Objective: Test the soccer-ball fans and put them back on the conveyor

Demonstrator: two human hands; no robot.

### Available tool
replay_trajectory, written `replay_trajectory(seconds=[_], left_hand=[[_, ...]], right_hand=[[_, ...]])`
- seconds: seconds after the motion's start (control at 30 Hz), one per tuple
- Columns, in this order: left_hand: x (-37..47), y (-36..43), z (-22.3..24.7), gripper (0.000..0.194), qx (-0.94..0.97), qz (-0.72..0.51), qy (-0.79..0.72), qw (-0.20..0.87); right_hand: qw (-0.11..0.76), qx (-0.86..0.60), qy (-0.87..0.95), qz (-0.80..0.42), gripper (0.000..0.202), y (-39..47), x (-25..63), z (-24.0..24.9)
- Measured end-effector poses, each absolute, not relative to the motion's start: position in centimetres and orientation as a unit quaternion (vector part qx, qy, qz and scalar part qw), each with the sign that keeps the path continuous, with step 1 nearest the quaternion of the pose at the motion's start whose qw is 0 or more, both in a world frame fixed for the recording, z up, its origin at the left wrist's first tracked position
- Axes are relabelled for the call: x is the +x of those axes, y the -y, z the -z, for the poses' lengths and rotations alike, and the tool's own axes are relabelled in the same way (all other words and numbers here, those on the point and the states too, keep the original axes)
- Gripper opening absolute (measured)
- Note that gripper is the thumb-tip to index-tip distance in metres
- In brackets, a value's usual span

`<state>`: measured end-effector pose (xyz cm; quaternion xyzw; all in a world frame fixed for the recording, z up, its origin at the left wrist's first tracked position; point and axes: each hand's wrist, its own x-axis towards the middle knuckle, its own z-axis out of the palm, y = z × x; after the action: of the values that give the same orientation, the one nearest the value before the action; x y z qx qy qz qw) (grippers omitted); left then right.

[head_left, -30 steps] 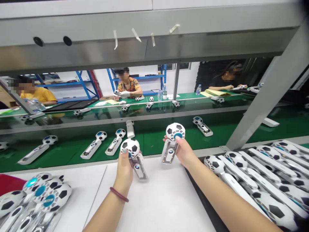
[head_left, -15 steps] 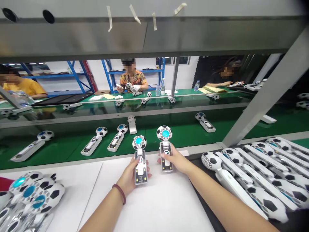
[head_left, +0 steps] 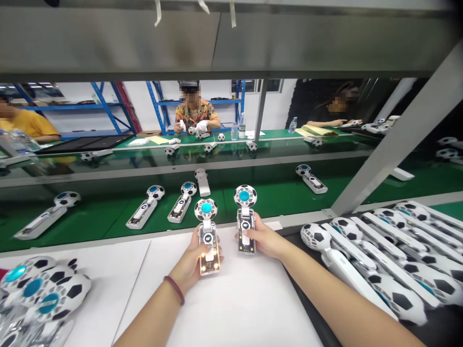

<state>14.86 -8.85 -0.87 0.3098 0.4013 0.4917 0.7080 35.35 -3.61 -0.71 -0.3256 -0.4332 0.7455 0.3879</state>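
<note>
Holding: L hand [head_left: 191, 259] w/ lit clear plast. gadget [head_left: 208, 236], R hand [head_left: 265, 240] w/ rnd-topped gadget [head_left: 246, 220]

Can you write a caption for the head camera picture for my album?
Left hand holds a glowing soccer-ball gadget, right hand holds its lookalike, over a white surface.

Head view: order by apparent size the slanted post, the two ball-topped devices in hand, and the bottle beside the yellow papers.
1. Slanted post
2. Left-hand device and right-hand device: too alike to rank
3. Bottle, plainly smallest
</note>
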Motion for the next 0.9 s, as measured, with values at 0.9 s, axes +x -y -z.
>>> replay_trajectory(seconds=[0.9], left_hand=[[15.64,9.09,0.20,0.060,0.341,-0.501,-0.403,0.685]], right_hand=[[0.392,-0.340,0.426,-0.741,0.071,3.81,35.09,0.11]])
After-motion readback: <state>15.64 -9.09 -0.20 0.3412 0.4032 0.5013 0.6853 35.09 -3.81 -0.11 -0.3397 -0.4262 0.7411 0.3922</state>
